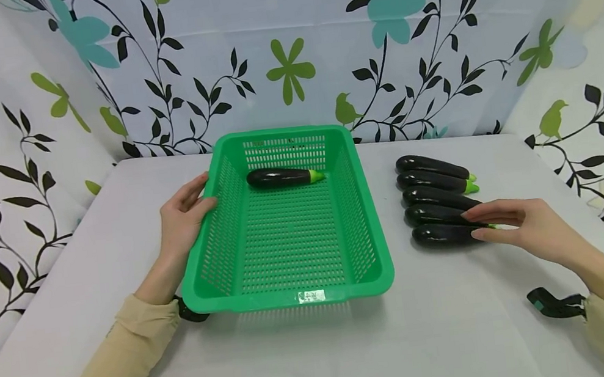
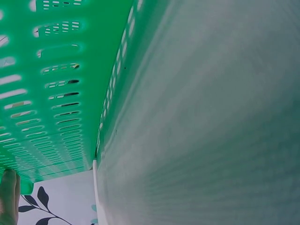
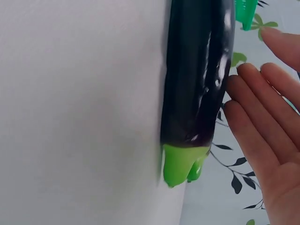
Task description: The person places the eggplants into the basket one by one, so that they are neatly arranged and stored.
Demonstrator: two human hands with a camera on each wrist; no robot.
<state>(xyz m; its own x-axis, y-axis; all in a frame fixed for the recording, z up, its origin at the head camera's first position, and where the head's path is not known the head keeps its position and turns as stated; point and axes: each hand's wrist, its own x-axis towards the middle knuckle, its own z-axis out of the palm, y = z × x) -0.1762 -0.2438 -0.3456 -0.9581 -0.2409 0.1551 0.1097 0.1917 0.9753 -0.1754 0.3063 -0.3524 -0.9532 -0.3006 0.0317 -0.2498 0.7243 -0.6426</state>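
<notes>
A green plastic basket point(image 1: 297, 296) stands in the middle of the table, with one dark eggplant point(image 1: 279, 177) lying across its far end. My left hand point(image 1: 180, 219) grips the basket's left rim; in the left wrist view a finger point(image 2: 8, 197) shows by the slotted wall. Several glossy eggplants lie in a stacked-looking row to the right, their green stem ends pointing right. Over the stem end of the nearest eggplant point(image 1: 442, 234), my right hand point(image 1: 521, 227) reaches with thumb and fingers apart. The right wrist view shows its straight fingers beside that eggplant point(image 3: 194, 84).
A white cloth covers the table point(image 1: 309, 366). Behind and at both sides hangs a curtain point(image 1: 243, 47) printed with leaves and flowers. Black camera mounts sit at both wrists, the right one point(image 1: 554, 303) jutting out over the table.
</notes>
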